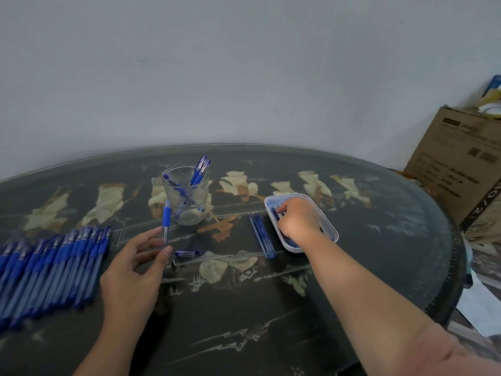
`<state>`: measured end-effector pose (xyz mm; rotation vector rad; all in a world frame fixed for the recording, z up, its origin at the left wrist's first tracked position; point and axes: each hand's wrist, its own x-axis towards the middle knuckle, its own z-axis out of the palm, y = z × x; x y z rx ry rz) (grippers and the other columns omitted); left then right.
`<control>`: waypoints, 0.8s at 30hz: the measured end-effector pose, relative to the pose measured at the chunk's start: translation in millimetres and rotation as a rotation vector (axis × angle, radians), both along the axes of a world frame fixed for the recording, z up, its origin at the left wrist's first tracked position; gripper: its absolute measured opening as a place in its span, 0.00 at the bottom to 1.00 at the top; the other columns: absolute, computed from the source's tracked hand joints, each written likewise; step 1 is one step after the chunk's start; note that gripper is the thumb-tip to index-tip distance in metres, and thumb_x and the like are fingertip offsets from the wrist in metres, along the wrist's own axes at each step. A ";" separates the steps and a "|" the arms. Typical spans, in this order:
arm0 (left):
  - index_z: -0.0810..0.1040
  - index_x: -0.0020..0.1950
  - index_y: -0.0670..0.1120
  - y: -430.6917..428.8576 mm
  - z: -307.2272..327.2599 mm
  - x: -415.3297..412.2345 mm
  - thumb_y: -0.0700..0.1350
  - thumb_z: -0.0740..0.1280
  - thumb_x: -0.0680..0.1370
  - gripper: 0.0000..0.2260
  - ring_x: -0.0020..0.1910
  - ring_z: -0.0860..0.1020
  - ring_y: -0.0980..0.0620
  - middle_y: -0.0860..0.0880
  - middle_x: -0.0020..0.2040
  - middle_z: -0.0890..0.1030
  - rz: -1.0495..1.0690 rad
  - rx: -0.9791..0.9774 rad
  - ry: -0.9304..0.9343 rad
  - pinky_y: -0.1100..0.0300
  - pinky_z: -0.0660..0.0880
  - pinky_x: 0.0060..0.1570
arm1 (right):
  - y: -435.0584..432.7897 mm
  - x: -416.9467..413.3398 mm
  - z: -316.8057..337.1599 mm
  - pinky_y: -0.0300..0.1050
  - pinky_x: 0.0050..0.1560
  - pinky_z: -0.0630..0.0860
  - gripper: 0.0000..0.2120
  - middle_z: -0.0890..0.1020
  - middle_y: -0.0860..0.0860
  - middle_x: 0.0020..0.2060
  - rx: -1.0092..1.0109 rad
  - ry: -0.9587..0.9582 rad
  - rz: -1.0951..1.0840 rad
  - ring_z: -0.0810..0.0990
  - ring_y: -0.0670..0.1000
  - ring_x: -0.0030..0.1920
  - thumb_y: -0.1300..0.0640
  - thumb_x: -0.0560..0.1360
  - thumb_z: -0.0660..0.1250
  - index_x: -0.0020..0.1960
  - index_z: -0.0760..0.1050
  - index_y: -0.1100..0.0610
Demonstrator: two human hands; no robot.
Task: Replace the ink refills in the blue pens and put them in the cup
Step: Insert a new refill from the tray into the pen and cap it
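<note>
My left hand (135,263) pinches an upright blue pen barrel (166,223) near its lower end, just in front of the glass cup (187,196). The cup holds several blue pens. My right hand (296,219) reaches into the white plastic tray (329,229), fingers curled on the blue refills (275,213) inside. A small bundle of blue refills (261,236) lies on the table left of the tray. A pen cap (188,253) and a small metal tip (173,263) lie by my left hand. Several blue pens (51,264) lie in a row at the left.
The dark round table (244,308) has a glass top and painted figures; its far edge meets a pale wall. A cardboard box (461,164) stands beyond the right edge, with papers (479,308) on the floor beside it.
</note>
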<state>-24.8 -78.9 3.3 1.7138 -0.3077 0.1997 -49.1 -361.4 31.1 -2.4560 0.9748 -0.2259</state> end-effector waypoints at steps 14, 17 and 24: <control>0.76 0.51 0.64 1.2 -0.2 0.1 0.36 0.72 0.73 0.21 0.48 0.81 0.58 0.53 0.49 0.82 -0.025 -0.010 0.006 0.70 0.78 0.45 | 19.9 -6.9 31.9 0.45 0.35 0.74 0.19 0.83 0.56 0.45 0.218 -0.255 -0.016 0.76 0.52 0.33 0.70 0.73 0.63 0.57 0.82 0.54; 0.77 0.51 0.63 0.8 0.0 -0.2 0.35 0.73 0.73 0.22 0.46 0.81 0.61 0.53 0.49 0.82 -0.028 -0.025 -0.002 0.75 0.75 0.45 | 38.8 -10.1 41.7 0.54 0.46 0.82 0.18 0.84 0.53 0.43 0.419 -0.359 0.014 0.81 0.53 0.39 0.71 0.72 0.66 0.55 0.83 0.54; 0.79 0.55 0.59 -1.6 -1.0 -4.0 0.35 0.73 0.72 0.21 0.46 0.82 0.58 0.53 0.47 0.83 -0.077 0.002 -0.070 0.67 0.79 0.47 | 91.4 -23.9 44.8 0.39 0.39 0.79 0.17 0.86 0.52 0.42 0.995 -0.468 0.159 0.84 0.49 0.40 0.72 0.73 0.69 0.57 0.82 0.56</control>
